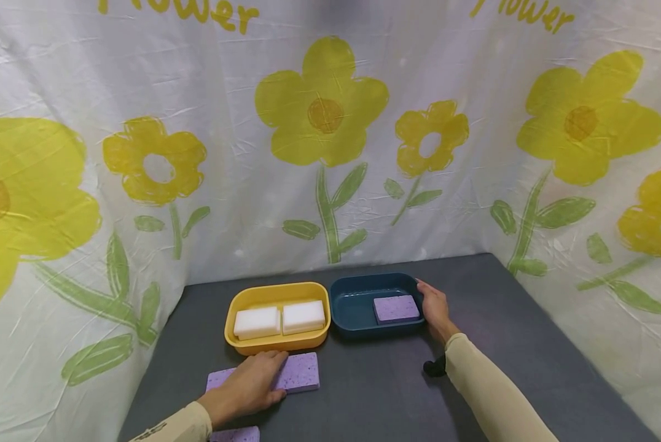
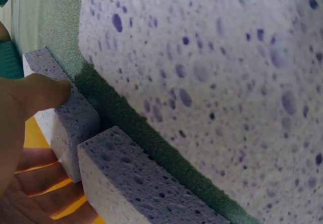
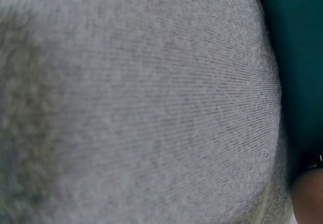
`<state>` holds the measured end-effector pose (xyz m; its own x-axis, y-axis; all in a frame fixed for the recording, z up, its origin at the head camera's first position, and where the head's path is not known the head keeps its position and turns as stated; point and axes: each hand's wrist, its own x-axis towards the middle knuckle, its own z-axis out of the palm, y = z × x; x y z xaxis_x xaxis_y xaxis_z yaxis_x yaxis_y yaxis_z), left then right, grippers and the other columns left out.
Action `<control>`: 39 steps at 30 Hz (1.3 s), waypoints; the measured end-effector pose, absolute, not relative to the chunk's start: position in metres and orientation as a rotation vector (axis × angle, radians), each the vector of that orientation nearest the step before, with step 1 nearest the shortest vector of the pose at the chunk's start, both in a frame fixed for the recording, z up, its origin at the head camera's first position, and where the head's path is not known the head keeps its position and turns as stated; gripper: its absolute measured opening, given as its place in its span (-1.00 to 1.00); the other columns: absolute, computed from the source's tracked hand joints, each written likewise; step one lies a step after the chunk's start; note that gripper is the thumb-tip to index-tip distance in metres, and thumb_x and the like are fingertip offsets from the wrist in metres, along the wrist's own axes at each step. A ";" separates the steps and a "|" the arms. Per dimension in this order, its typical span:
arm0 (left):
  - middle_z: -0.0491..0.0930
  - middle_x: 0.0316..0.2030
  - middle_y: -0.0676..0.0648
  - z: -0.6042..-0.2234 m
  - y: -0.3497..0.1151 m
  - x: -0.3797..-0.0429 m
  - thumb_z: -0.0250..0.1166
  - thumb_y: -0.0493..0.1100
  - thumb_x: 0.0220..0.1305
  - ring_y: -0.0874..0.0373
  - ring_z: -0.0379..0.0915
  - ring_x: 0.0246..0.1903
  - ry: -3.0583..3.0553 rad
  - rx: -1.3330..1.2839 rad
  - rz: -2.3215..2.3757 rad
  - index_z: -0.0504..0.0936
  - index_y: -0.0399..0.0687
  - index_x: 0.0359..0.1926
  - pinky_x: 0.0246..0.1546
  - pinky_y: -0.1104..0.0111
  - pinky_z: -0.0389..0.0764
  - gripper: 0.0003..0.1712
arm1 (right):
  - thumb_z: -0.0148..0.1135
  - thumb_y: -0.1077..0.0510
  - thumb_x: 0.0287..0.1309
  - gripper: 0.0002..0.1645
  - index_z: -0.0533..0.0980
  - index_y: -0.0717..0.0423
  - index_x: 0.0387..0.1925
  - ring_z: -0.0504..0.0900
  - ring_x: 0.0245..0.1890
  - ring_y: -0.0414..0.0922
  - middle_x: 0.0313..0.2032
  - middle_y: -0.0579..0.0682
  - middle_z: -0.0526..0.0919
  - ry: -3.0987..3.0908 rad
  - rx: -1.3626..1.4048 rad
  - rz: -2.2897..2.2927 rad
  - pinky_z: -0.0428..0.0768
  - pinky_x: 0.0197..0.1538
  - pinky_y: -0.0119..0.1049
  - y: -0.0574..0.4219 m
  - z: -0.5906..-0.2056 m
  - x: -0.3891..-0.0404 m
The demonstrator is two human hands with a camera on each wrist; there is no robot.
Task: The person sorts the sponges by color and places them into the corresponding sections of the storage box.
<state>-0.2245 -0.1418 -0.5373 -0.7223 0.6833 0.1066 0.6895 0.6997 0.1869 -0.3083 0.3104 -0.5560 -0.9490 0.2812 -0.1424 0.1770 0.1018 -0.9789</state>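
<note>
Left hand (image 1: 250, 380) grips a purple sponge (image 1: 300, 371), thumb on the near face and fingers behind; the right hand (image 1: 437, 307) holds the right rim of a blue tray (image 1: 352, 301); the gripped sponge lies on the bench (image 1: 375, 393), just in front of a yellow tray (image 1: 303, 341), with little room between them; a second purple sponge (image 1: 219, 377) sits end to end with it on the left, though I cannot tell whether the two touch; a third purple sponge (image 1: 235, 435) lies nearer, below the left wrist; the trays stand side by side, rims very close; the yellow one holds two white sponges (image 1: 303, 317) next to each other, the blue one a purple sponge (image 1: 397, 310) toward its right end, leaving bare floor to the left of it; dark grey surface stretches between the forearms, and more runs from the right forearm to the bench's slanting right edge; the far edge, close behind the trays, meets a white curtain (image 1: 236, 215) printed with yellow flowers (image 1: 330, 80), which also flanks both sides.
</note>
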 end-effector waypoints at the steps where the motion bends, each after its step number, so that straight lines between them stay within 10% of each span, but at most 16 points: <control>1: 0.74 0.08 -0.26 -0.538 -0.142 -0.225 0.70 -0.01 0.08 -0.17 0.73 0.02 -2.864 -1.157 -0.335 0.62 -0.35 0.23 0.11 -0.07 0.71 -0.20 | -0.19 -0.03 0.78 -0.35 0.29 0.14 0.67 0.05 0.74 0.20 0.70 0.19 0.21 -2.272 -0.476 1.994 -0.05 0.73 0.19 0.311 -0.556 -0.309; 39: 0.74 0.18 -0.21 -0.476 -0.053 -0.261 0.58 0.04 0.23 -0.08 0.68 0.15 -2.683 -1.313 -0.415 0.63 -0.29 0.33 0.28 0.05 0.66 -0.24 | -0.13 0.01 0.75 -0.37 0.35 0.22 0.62 0.08 0.73 0.22 0.66 0.24 0.27 -2.228 -0.446 1.997 -0.03 0.73 0.18 0.313 -0.559 -0.311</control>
<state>-0.2611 -0.0533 -0.4755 -0.6145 0.7544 0.2307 0.7889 0.5846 0.1895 -0.3109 0.3131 -0.5594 -0.9498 0.2932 -0.1087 0.1401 0.0880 -0.9862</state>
